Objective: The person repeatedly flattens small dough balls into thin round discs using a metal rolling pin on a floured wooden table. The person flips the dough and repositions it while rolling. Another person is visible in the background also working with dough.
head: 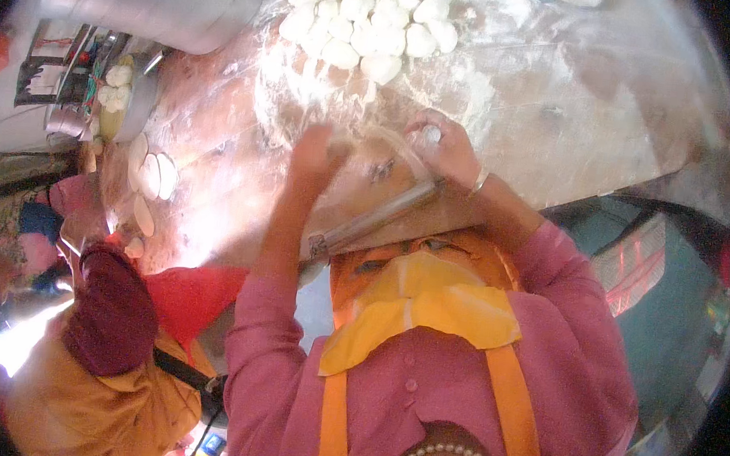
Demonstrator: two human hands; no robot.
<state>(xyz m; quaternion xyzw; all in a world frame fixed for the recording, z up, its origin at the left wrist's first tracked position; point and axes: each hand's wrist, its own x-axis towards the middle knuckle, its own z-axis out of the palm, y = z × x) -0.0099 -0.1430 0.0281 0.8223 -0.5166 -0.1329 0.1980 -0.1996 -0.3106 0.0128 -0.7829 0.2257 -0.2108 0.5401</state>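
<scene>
My right hand (450,146) is held over the floured board with its fingers curled around a small pale lump (432,133), probably dough. Across from it, my left hand (317,155) is motion-blurred just above the board; whether it holds anything is unclear. Loose flour (360,121) streaks the surface between and beyond my hands. A rolling pin (382,213) lies slantwise near the board's front edge, below both hands. Farther off, many white dough balls (371,26) sit bunched together on the flour.
Flat dough rounds (158,176) lie at the left. A metal pan (140,98) there holds pale dough lumps (115,87). Behind it curves a large metal sheet or drum (145,2). A co-worker in a maroon head covering (115,311) is close on my left.
</scene>
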